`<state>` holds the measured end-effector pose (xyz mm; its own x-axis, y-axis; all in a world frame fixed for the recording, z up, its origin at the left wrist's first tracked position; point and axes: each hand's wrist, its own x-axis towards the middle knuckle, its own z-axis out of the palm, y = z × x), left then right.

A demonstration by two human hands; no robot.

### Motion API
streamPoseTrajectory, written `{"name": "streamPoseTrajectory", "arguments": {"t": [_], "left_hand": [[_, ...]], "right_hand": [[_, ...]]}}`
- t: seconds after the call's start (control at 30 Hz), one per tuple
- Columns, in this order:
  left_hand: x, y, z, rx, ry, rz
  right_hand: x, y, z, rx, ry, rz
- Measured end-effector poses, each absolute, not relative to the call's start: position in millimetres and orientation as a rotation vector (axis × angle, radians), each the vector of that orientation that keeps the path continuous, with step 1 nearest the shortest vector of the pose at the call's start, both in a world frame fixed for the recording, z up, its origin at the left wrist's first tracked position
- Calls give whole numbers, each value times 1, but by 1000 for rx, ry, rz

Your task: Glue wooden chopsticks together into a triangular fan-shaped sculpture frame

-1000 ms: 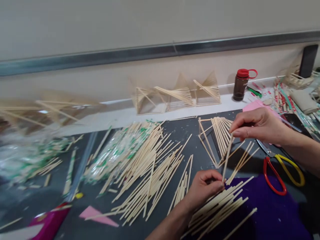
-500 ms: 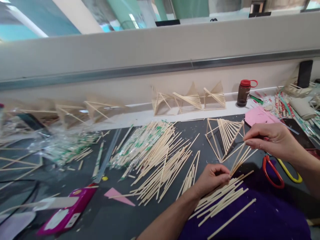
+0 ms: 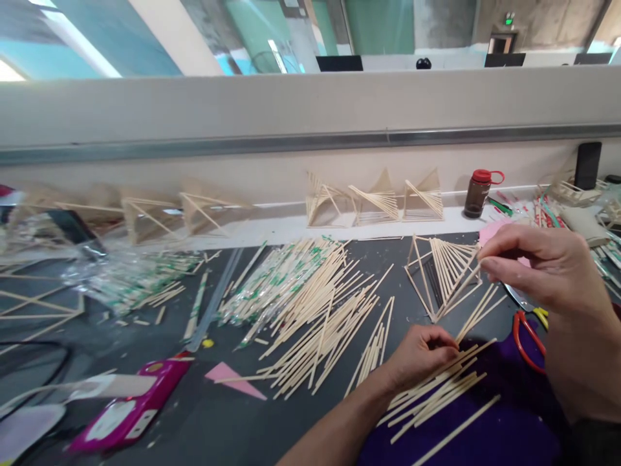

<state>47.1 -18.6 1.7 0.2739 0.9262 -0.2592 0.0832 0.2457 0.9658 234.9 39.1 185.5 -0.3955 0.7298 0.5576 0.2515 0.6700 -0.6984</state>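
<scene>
While your right hand (image 3: 528,262) pinches a stick (image 3: 469,279) at the right side of the frame (image 3: 444,272), your left hand (image 3: 424,349) sits nearer you than the frame, fingers narrow; whether they grip anything, you cannot tell. Loose sticks (image 3: 451,395) lie nearer you still, and the bottle (image 3: 477,197) stands beyond the frame.

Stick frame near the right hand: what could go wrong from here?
The right hand looks close to a corner of the stick frame, so a nudge might shift or loosen it. The left hand is right beside the loose sticks on the purple sheet; a sweep could scatter them. The scissors lie near the right wrist, which might catch them.
</scene>
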Motion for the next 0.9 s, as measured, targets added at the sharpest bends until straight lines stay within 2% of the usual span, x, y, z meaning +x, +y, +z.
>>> {"name": "streamPoseTrajectory", "arguments": {"t": [0.3, 0.9], "left_hand": [[39, -18, -1, 1330, 1120, 668], [43, -18, 5, 1353, 1170, 679]], "right_hand": [[216, 29, 193, -530, -1815, 807], [211, 43, 184, -672, -1614, 734]]}}
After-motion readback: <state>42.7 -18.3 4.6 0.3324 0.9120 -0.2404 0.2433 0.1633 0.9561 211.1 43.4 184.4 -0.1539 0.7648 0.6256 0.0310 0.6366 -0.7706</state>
